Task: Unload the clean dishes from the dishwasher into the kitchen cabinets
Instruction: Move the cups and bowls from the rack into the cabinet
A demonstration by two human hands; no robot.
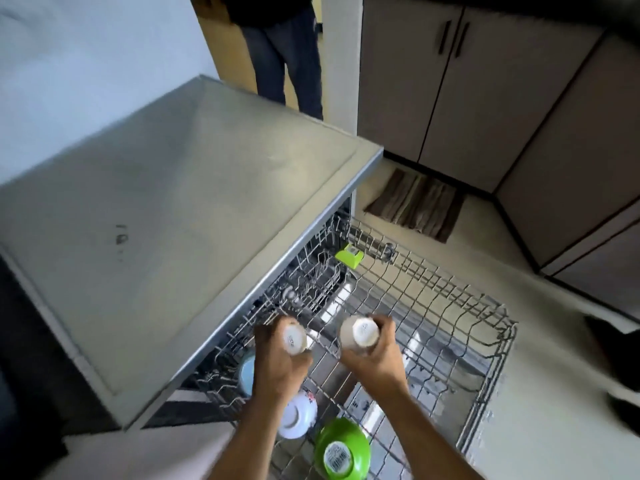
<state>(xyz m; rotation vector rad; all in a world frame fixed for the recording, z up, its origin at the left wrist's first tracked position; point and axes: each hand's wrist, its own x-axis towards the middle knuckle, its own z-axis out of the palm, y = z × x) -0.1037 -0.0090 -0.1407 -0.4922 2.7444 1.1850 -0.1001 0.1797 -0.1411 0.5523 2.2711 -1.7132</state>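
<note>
No text can be read. A barcode sticker (337,457) sits on the upturned green bowl (343,445); its print is too blurred.

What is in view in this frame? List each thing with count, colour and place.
Cups: two, beige, one held in each hand above the rack.
Bowls: three upside down in the rack's near end; green, white patterned, pale blue.
Rack: one, grey wire, pulled out.
Dishwasher top: one, grey, left.
Green clip: one, far rack edge.
Mat: one, brown striped, floor.
Cabinets: brown, right.
Bystander's legs: top.
Left hand, right hand: each grips a cup.
</note>
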